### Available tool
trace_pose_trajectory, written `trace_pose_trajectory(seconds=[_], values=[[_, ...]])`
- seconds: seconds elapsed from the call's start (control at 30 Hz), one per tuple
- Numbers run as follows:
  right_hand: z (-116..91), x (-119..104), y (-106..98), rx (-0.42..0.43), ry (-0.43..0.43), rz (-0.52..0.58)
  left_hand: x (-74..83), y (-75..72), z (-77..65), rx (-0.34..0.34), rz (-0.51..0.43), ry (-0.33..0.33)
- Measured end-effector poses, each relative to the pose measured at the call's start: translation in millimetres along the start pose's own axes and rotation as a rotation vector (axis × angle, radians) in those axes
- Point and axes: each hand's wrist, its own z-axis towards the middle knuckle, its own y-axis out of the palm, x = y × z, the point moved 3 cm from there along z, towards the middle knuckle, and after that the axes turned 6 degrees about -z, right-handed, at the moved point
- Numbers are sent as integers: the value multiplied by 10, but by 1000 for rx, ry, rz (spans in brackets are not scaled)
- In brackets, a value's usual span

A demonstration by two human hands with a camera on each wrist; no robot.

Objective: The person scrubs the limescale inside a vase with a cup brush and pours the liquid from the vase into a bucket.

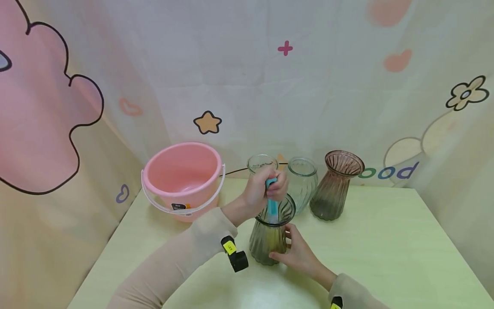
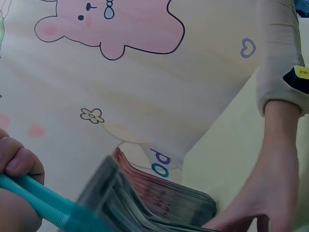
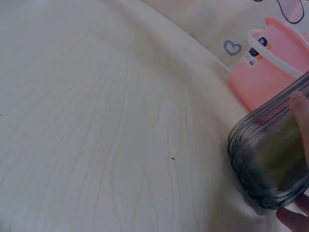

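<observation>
A smoky grey ribbed glass vase (image 1: 263,245) with a flared rim stands upright on the table in front of me. My left hand (image 1: 257,191) grips the teal handle of a bottle brush (image 1: 272,207) above the rim. The brush reaches down into the vase, and its yellowish head (image 3: 282,154) shows blurred through the glass. Low on the vase's right side, my right hand (image 1: 296,253) holds the glass between thumb and fingers. In the left wrist view the teal handle slants from my fist into the vase mouth.
A pink bucket (image 1: 181,189) with a white handle stands at the back left. Behind my hands are a clear glass vase (image 1: 263,162) and a rounded clear one (image 1: 305,189). To their right stands a reddish-brown to grey vase (image 1: 332,193). A printed curtain (image 1: 239,77) hangs behind the table (image 1: 386,249).
</observation>
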Motion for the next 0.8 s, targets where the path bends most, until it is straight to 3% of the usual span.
trace_pose_trajectory(seconds=[0.2, 0.4, 0.57, 0.8], values=[[3, 22, -10, -46, -58, -31, -158, -65, -5, 6, 3, -35], [41, 50, -54, -221, -116, -50, -169, -78, -7, -5, 5, -21], [113, 91, -114, -336, -102, -29, -159, -77, -19, -9, 0, -13], [143, 136, -91, -336, -108, -2, -137, -70, -24, -21, -11, -27]])
